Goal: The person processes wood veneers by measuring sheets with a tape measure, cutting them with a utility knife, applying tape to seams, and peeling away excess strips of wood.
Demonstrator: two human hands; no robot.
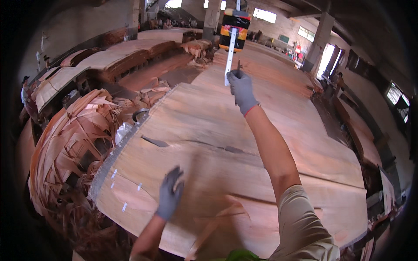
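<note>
My right hand point(242, 89), in a grey glove, is raised over the stack and pinches near the lower end of a white perforated tape point(232, 44). A thin dark tool point(239, 64), perhaps a knife, pokes out above the same fist. The tape hangs past a bundle wrapped in black and yellow point(235, 24). My gloved left hand point(170, 194) hovers near or rests on a wood veneer sheet point(209, 173); contact cannot be told. Its fingers are apart and hold nothing. Short white tape pieces point(124, 207) stick to a veneer patch. A loose veneer strip point(225, 213) lies nearer me.
Torn veneer scraps point(78, 130) are heaped to the left. The sheet has long splits and a dark hole point(155, 141). More veneer stacks point(112, 60) stand beyond. A person point(27, 98) stands far left; another person point(339, 83) is at the right.
</note>
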